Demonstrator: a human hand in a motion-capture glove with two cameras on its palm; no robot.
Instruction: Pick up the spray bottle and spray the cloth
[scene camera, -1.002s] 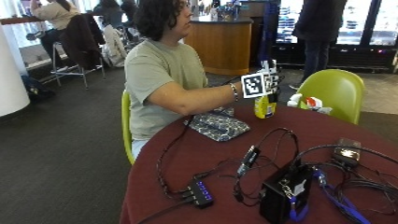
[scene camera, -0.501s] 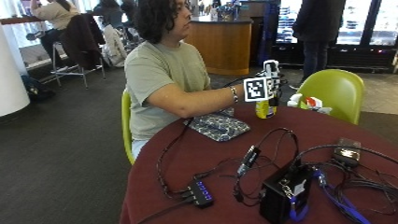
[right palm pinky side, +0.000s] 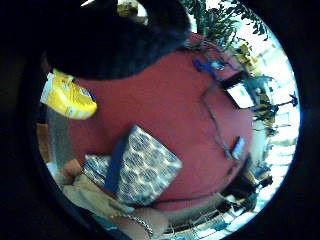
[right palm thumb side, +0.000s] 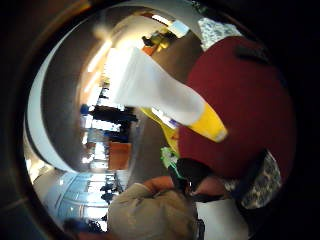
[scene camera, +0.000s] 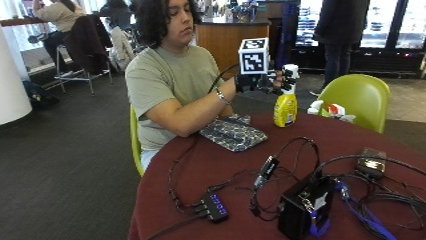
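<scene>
White-necked yellow spray bottle (right palm thumb side: 170, 102) close above dark red table (right palm thumb side: 240, 100).

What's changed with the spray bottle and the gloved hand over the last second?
The gloved right hand has risen a little while gripping the neck of the spray bottle. The bottle has lifted with it and tilted more upright, though its base looks close to the table. The patterned cloth lies where it was, in front of the person.
</scene>
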